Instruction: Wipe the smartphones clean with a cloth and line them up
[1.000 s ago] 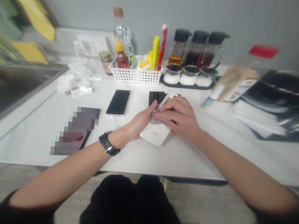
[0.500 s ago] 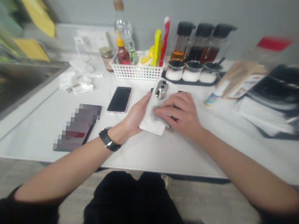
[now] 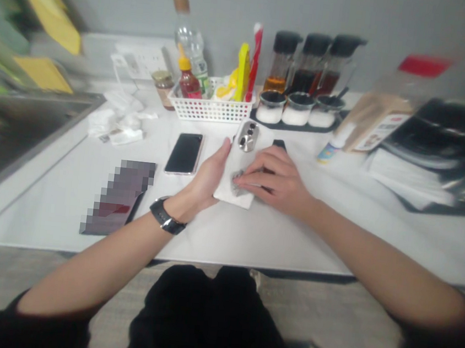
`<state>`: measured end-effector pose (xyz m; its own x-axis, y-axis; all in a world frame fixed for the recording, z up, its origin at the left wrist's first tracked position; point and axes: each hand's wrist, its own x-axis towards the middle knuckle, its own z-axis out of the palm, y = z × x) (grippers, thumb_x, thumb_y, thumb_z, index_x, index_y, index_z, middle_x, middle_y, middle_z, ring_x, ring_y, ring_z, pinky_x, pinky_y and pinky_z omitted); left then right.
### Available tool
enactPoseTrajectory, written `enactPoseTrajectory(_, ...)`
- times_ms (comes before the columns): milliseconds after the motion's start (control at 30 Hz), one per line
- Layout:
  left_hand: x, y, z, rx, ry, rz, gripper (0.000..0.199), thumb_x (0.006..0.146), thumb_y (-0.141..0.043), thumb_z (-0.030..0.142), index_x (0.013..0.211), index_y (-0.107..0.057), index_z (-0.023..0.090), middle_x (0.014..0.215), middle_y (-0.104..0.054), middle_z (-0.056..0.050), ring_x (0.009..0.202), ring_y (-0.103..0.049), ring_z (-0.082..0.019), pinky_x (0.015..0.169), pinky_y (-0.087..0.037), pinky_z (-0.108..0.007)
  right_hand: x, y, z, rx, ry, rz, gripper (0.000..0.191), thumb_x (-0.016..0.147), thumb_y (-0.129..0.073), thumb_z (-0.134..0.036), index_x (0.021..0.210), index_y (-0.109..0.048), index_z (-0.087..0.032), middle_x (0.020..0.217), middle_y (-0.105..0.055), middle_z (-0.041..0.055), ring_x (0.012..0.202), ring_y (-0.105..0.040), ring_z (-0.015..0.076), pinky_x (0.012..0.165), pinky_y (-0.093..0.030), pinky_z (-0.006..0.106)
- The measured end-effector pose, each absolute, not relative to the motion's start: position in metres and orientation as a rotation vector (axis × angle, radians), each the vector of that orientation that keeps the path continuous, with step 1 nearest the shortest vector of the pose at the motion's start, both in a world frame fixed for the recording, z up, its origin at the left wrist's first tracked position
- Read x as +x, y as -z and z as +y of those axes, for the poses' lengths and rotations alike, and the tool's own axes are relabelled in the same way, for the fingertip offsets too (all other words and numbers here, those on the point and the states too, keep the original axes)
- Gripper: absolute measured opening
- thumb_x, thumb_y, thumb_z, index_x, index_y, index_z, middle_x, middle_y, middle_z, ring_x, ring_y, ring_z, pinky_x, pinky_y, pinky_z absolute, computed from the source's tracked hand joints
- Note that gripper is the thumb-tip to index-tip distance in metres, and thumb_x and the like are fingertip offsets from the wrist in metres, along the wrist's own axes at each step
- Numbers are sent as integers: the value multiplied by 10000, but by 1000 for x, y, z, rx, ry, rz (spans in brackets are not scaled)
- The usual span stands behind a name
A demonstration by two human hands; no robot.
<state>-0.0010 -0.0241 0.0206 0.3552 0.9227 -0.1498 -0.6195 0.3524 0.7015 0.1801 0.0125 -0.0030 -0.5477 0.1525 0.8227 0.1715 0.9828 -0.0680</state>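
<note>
My left hand (image 3: 207, 174) is closed round the left edge of a white phone (image 3: 234, 155), whose back with a silver camera block faces up. Its lower end is tilted towards me. Against the lower part of that back, my right hand (image 3: 277, 179) pinches a small grey, crumpled-looking thing (image 3: 237, 182); blur and fingertips hide what it is. Left of the held phone, a second phone (image 3: 183, 153) with a dark screen lies flat on the counter (image 3: 193, 231). Nearer my left forearm lies a dark flat device (image 3: 120, 195), its screen pixelated.
Behind the hands stand a white perforated basket (image 3: 210, 111) with bottles, and a black tray (image 3: 299, 127) with seasoning jars and dispensers. Crumpled white tissues (image 3: 115, 125) lie at left, near the sink (image 3: 32, 136). A large red-capped jar (image 3: 381, 123) and a small bottle (image 3: 335, 146) stand at right.
The small grey thing and my right fingertips have shifted slightly down and left on the phone's back. The whole view has moved a little; my left hand keeps its hold.
</note>
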Motion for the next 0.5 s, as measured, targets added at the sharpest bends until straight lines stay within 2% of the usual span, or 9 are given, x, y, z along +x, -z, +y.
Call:
enactPoseTrajectory(133, -4, -21, -26, 652, -850, 600, 662, 1139, -224, 532, 1425, -651, 115, 968, -817, -133, 781, -793, -264, 745, -632, -371, 196, 1, 28, -641, 145, -1902, 121, 1023, -727, -357, 1024, -840, -315, 891, -705, 20, 934, -626, 238, 892, -489, 463)
enactPoseTrajectory(233, -3, -16, -27, 685, -747, 597, 723, 1132, -192, 572, 1408, -650, 85, 1030, -820, -180, 837, -809, -285, 801, -637, -399, 197, -1, 30, -700, 161, -1831, 127, 1026, -722, -358, 1011, -838, -308, 878, -693, 20, 907, -623, 237, 856, -502, 458)
enactPoseTrajectory(300, -1, -13, -27, 684, -772, 616, 699, 1130, -229, 584, 1372, -668, 97, 960, -816, -153, 779, -794, -264, 769, -636, -382, 190, -2, 22, -558, 126, -1910, 113, 1030, -721, -344, 1040, -828, -308, 894, -710, 16, 903, -628, 221, 834, -508, 437)
enactPoseTrajectory(400, 3, -12, -27, 647, -909, 660, 585, 1126, -341, 559, 1340, -684, 135, 758, -750, -55, 607, -706, -188, 644, -596, -292, 177, -1, 8, -229, 59, -2092, 108, 1036, -712, -330, 1054, -808, -283, 943, -743, 17, 934, -637, 203, 851, -521, 415)
enactPoseTrajectory(500, 4, -16, -26, 620, -1077, 662, 548, 1135, -320, 521, 1373, -673, 177, 731, -725, -28, 551, -657, -164, 573, -559, -263, 175, 0, 5, -98, 55, -2196, 107, 1041, -701, -305, 1060, -800, -268, 967, -752, 21, 972, -638, 211, 892, -528, 426)
